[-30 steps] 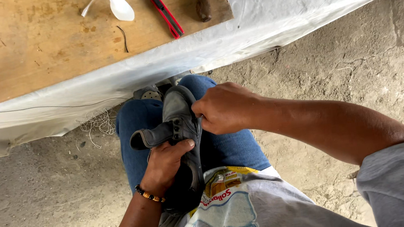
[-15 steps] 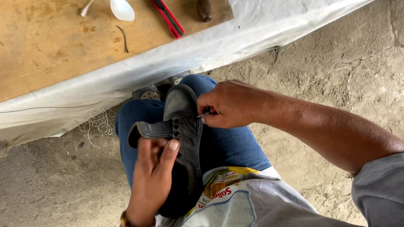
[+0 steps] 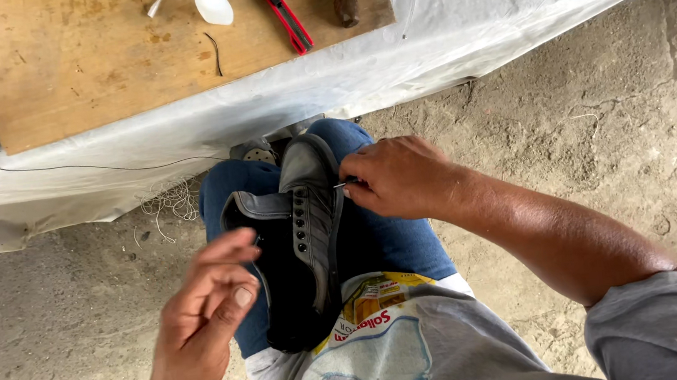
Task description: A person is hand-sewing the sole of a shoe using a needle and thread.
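Bare concrete floor (image 3: 584, 131) lies open to the right of the lap, where a dark grey leather shoe (image 3: 306, 235) rests on blue-jeaned knees below the white-covered tabletop (image 3: 424, 47) edge. The right hand (image 3: 396, 177) pinches a thin metal needle (image 3: 344, 184) at the shoe's side edge. The left hand (image 3: 205, 313) hovers loosely open, holding nothing, just beside the shoe.

Head view: looking steeply down from the wearer's head, facing forward over the lap.
Range: sitting close above hands, counter (image 3: 182, 139) edge showing ahead.

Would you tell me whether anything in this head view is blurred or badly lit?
Head view: the left hand is smeared by motion blur; the right hand and the black shoe on the lap are sharp; the light is soft and even, without glare or hard shadows.
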